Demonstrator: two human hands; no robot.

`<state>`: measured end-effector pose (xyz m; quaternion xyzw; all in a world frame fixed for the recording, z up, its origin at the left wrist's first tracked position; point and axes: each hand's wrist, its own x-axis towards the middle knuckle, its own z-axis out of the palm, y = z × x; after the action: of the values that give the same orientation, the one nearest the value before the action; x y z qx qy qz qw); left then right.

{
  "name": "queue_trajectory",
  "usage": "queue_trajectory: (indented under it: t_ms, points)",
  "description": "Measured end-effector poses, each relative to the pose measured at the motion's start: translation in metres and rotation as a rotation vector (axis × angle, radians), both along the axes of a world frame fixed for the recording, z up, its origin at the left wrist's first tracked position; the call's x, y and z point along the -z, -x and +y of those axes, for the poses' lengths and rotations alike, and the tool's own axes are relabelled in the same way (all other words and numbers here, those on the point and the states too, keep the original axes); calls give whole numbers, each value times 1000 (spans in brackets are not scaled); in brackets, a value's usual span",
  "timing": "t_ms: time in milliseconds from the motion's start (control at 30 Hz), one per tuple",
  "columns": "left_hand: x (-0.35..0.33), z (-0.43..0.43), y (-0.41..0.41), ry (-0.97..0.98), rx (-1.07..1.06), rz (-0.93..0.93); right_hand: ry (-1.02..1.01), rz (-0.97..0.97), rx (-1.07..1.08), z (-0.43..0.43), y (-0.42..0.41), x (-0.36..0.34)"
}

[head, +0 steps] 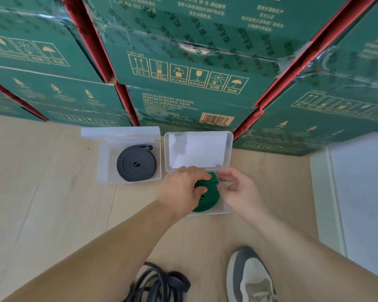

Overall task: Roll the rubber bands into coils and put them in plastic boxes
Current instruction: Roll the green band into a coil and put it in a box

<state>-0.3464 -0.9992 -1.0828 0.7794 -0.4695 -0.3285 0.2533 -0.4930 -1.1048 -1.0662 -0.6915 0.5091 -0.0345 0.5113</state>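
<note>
The green rubber band [207, 199] lies as a coil inside the right plastic box [227, 211], which stands open on the floor with its lid tipped back against the green cartons [183, 62]. The left hand [183, 188] curls its fingers over the top of the coil and holds it down. The right hand [238, 188] is just beside it, fingers loosely bent and gripping nothing; I cannot tell if the tips touch the band. The band looks soft, light and springy, so I judge the coil wants to unwind when let go. It is better to hold it across the flat faces, pressing the outer end against the box wall. The grey coil [136, 163] sits in the left plastic box [105, 162]. Loose dark bands [159, 282] lie on the floor near a shoe [249, 277].
</note>
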Motion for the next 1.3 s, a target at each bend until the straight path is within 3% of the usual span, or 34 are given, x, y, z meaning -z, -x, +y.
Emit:
queue_trajectory:
  t_ms: [200,533,667,867,1133,1300]
  points:
    - [7,10,5,19,35,42,-262,-104,20,13,8,2]
    - [4,15,20,44,38,-301,-74,-27,-44,25,5,13]
    - [6,28,9,40,-83,-154,-52,48,-67,25,1,17]
    - [7,47,8,36,-37,1,23,110,-162,31,4,21]
    - [2,50,7,-63,66,13,59,155,-225,34,5,20]
    - [1,52,11,-133,189,-103,112,229,-218,40,7,29]
